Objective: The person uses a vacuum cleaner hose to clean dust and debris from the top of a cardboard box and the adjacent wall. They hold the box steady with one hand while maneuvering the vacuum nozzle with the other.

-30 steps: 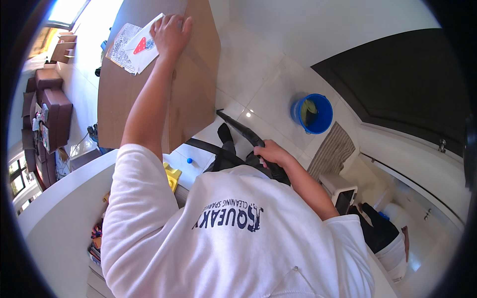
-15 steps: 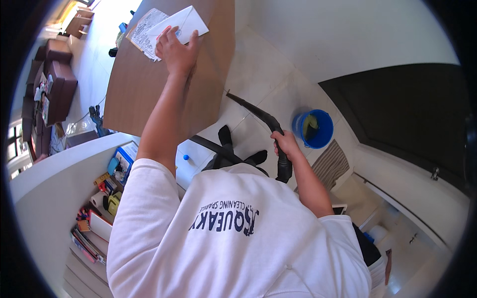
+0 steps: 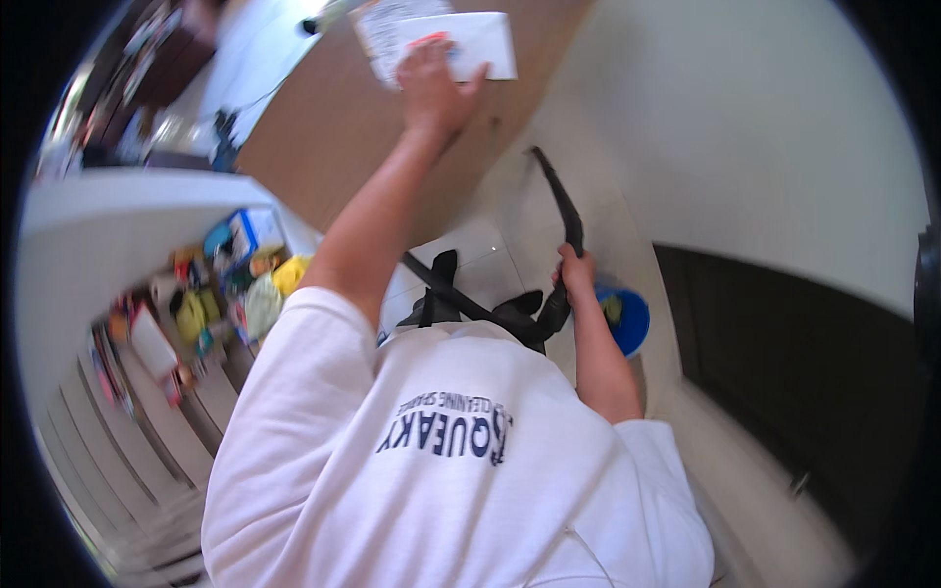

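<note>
My left hand (image 3: 436, 96) rests with fingers stretched and thumb apart on a white envelope (image 3: 490, 41). The envelope has a red mark and overlaps a sheet of paper covered in writing (image 3: 382, 24). Both lie on a brown wooden tabletop (image 3: 338, 147). My right hand (image 3: 576, 272) is wrapped round the handle of a black vacuum cleaner wand (image 3: 557, 186). Its narrow tip points away from me, beside the table's right edge and not touching the papers. A black tube (image 3: 441, 284) crosses in front of my body.
A blue bucket (image 3: 632, 323) with a greenish cloth inside stands behind my right forearm. Shelves at left hold books, bags and a blue box (image 3: 260, 227). A dark door panel (image 3: 765, 363) is at right. My black-clad feet (image 3: 446, 265) are on the pale tiles.
The whole view has turned and blurred a little. My left hand stays on the envelope. The wand points more straight ahead, and my right forearm now partly covers the bucket.
</note>
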`<state>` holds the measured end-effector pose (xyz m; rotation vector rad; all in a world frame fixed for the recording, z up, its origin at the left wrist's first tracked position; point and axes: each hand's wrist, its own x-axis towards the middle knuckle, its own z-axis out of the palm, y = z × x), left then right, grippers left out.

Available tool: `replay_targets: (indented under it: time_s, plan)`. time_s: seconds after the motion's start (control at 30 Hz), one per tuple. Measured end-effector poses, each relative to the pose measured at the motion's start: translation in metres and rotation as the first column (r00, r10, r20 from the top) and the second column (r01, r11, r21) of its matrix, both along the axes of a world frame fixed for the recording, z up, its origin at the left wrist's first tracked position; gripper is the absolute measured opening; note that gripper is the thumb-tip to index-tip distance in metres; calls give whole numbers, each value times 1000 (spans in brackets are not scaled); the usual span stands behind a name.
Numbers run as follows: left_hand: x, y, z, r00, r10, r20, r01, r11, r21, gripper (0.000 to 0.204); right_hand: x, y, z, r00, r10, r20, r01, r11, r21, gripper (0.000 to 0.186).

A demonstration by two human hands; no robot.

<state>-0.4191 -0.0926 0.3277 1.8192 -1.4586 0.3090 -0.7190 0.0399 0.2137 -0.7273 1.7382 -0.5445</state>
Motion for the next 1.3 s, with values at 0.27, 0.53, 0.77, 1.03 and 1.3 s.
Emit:
replay_targets:
  time_s: [0.27, 0.53, 0.77, 1.03, 1.3]
  plan:
    - [3, 20, 2, 990, 84, -116, -88, 996, -28, 64, -43, -35, -3, 994, 17, 110, -30, 992, 123, 25]
    - [6, 27, -7, 959, 103, -262, -81, 992, 95, 60, -83, 17, 52, 963, -201, 180, 154, 958, 244, 21]
    - [12, 8, 6, 992, 98, -82, -86, 986, 144, 41, -102, 36, 23, 834, -497, 240, 406, 847, 343, 19]
    - [30, -1, -13, 997, 28, -73, -23, 998, 66, 39, -100, 67, 26, 726, -651, 221, 548, 742, 386, 18]
    - [-4, -6, 1, 993, -14, -119, 18, 999, 31, 43, -87, 51, 52, 658, -630, 412, 417, 761, 497, 17]
